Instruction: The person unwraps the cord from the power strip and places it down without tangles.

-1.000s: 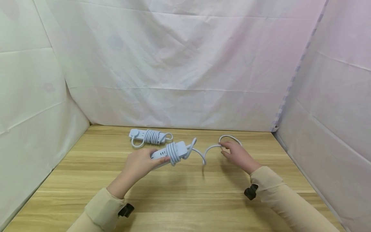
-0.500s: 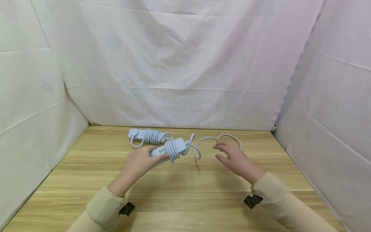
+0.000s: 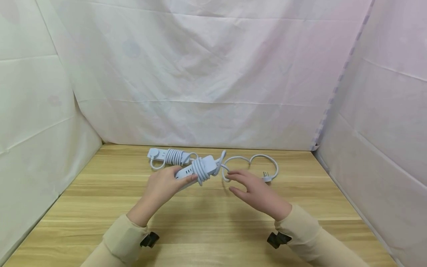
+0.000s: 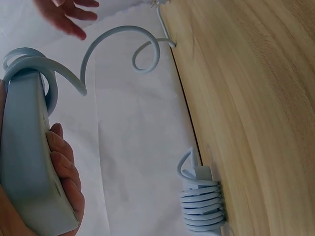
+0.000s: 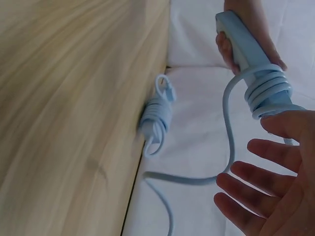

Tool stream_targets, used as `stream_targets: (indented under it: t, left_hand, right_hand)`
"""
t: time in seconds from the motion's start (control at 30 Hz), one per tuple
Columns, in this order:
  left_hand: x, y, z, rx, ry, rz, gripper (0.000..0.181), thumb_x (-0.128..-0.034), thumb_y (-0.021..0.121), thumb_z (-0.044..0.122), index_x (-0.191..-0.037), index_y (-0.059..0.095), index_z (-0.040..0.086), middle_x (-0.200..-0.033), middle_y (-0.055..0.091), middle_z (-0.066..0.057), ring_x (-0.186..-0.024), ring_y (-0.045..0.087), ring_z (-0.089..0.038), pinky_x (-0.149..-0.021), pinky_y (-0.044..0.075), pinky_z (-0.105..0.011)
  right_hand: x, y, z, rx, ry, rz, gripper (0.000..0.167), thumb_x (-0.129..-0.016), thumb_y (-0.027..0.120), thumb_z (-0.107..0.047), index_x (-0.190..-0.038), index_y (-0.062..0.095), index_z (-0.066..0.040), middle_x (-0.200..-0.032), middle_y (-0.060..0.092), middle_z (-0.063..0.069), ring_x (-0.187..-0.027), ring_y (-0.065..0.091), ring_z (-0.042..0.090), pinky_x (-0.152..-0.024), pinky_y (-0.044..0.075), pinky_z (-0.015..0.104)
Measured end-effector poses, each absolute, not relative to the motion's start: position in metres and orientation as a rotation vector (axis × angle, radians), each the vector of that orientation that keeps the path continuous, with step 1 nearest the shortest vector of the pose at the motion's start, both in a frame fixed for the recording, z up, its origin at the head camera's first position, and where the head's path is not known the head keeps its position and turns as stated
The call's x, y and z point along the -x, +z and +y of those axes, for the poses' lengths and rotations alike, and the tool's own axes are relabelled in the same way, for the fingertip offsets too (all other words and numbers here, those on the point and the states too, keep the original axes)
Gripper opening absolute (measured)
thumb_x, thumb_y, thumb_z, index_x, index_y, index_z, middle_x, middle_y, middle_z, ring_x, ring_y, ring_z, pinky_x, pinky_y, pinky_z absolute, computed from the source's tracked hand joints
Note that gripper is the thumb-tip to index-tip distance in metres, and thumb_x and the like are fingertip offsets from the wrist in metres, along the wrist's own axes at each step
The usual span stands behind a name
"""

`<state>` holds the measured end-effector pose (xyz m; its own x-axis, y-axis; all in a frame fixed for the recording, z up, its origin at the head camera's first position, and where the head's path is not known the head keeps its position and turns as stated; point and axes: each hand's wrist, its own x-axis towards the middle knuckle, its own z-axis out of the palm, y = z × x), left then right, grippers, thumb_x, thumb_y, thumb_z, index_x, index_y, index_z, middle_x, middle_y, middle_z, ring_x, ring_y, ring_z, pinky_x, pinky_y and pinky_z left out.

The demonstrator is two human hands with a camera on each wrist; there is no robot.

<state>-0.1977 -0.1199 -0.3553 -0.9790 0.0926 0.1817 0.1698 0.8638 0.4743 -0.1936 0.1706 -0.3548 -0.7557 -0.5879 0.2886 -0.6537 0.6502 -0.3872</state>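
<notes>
My left hand (image 3: 161, 187) grips a white power strip (image 3: 209, 164) above the table, thumb across the socket face. Several turns of its cord (image 3: 199, 170) wrap round the far end. From there the loose cord (image 3: 237, 157) curls away to the right, ending in a three-pin plug (image 3: 267, 178) on the table. My right hand (image 3: 258, 193) hovers beside the loose cord with fingers spread, holding nothing. In the right wrist view the cord (image 5: 192, 181) passes by the right hand's fingers (image 5: 241, 191); whether they touch, I cannot tell.
Behind the held strip lies a second power strip (image 3: 175, 157), its cord neatly wound and its plug seated at the left end. White cloth (image 3: 213, 74) hangs at the back and on both sides of the wooden table (image 3: 213, 233).
My right hand has let go of the cord near its plug end and moved left toward the held power strip. The plug now shows on the table. The left hand keeps its grip.
</notes>
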Motion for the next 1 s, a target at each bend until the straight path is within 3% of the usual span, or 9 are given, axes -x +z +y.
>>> stream_targets:
  t: [0.23, 0.37, 0.57, 0.73, 0.97, 1.0]
  left_hand:
    - [0.196, -0.351, -0.115, 0.204, -0.807, -2.857, 0.074, -0.0786, 0.053, 0.079, -0.107, 0.069, 0.012, -0.076, 0.062, 0.002, -0.064, 0.052, -0.016, -0.055, 0.039, -0.034]
    - [0.195, -0.349, -0.113, 0.196, -0.826, -2.847, 0.076, -0.0797, 0.052, 0.078, -0.112, 0.069, 0.011, -0.080, 0.064, 0.001, -0.065, 0.053, -0.016, -0.056, 0.040, -0.034]
    - [0.193, -0.347, -0.109, 0.199, -0.885, -2.828, 0.073, -0.0818, 0.052, 0.077, -0.108, 0.069, 0.011, -0.076, 0.061, 0.001, -0.064, 0.052, -0.017, -0.056, 0.040, -0.034]
    - [0.193, -0.347, -0.107, 0.190, -0.915, -2.819, 0.070, -0.0840, 0.051, 0.075, -0.106, 0.070, 0.011, -0.074, 0.060, 0.000, -0.064, 0.052, -0.017, -0.056, 0.040, -0.035]
    - [0.192, -0.348, -0.106, 0.209, -0.899, -2.825, 0.073, -0.0899, 0.047, 0.070, -0.119, 0.067, 0.006, -0.105, 0.070, -0.011, -0.087, 0.065, -0.027, -0.072, 0.049, -0.046]
    - [0.192, -0.348, -0.106, 0.219, -0.898, -2.825, 0.071, -0.0905, 0.047, 0.069, -0.117, 0.068, 0.006, -0.103, 0.070, -0.011, -0.086, 0.065, -0.028, -0.072, 0.049, -0.046]
  right_hand:
    - [0.197, -0.356, 0.148, -1.128, 0.812, -2.704, 0.041, -0.097, 0.062, -0.024, -0.134, 0.058, -0.008, -0.145, 0.048, 0.008, -0.134, 0.042, 0.027, -0.104, 0.038, 0.047]
    - [0.198, -0.361, 0.136, -1.170, 0.893, -2.667, 0.044, -0.098, 0.061, -0.025, -0.138, 0.054, -0.007, -0.146, 0.046, 0.006, -0.133, 0.043, 0.024, -0.101, 0.042, 0.043]
    - [0.201, -0.368, 0.120, -1.154, 1.219, -2.618, 0.039, -0.097, 0.062, -0.026, -0.133, 0.058, -0.010, -0.134, 0.055, 0.002, -0.121, 0.052, 0.016, -0.094, 0.047, 0.033]
    - [0.202, -0.370, 0.111, -1.122, 1.304, -2.568, 0.030, -0.096, 0.064, -0.021, -0.123, 0.064, -0.009, -0.121, 0.062, 0.000, -0.112, 0.058, 0.013, -0.093, 0.048, 0.033]
    - [0.203, -0.373, 0.108, -1.076, 1.274, -2.547, 0.026, -0.094, 0.067, -0.020, -0.118, 0.067, -0.009, -0.118, 0.063, 0.003, -0.112, 0.058, 0.019, -0.093, 0.048, 0.038]
    - [0.203, -0.374, 0.109, -1.078, 1.268, -2.547, 0.025, -0.094, 0.066, -0.021, -0.115, 0.069, -0.009, -0.118, 0.063, 0.003, -0.112, 0.058, 0.020, -0.093, 0.048, 0.039]
